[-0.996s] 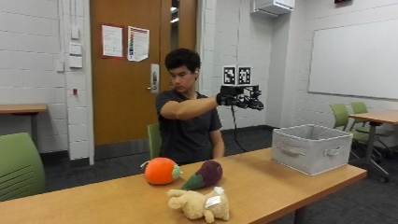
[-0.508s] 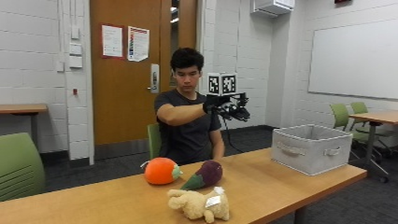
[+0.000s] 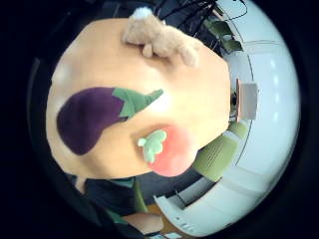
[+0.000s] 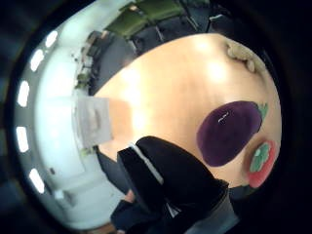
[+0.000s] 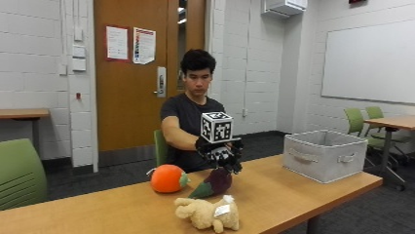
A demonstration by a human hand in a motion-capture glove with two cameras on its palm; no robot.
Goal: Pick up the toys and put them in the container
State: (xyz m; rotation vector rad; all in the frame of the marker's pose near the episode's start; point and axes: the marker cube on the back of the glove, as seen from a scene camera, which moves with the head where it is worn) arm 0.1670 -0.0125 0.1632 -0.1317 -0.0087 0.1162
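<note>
Toys, three in all, lie on the light wooden table (image 5: 305,192): a purple plush eggplant with a green stem (image 5: 214,184), an orange-red plush tomato with a green leaf cap (image 5: 168,178) and a tan plush animal with a white tag (image 5: 207,214). Eggplant and tomato lie just beside each other at the table's far edge in front of the seated person; the tan animal lies nearer the front edge, apart from both. In the little finger side palm view the same three items appear on the tabletop: eggplant (image 3: 94,122), tomato (image 3: 167,149) and tan animal (image 3: 159,37).

The black-gloved right hand (image 5: 220,153) hovers directly above the eggplant, palm down, fingers (image 4: 161,178) spread and hanging relaxed toward it (whether the fingertips touch the plush cannot be told from these views). Nothing is held in the hand.

The grey fabric container with side handles (image 5: 324,155) stands upright toward the other end of the table, well apart from the toys. In the thumb side palm view it shows as a pale box (image 4: 92,119) at the table's edge.
</note>
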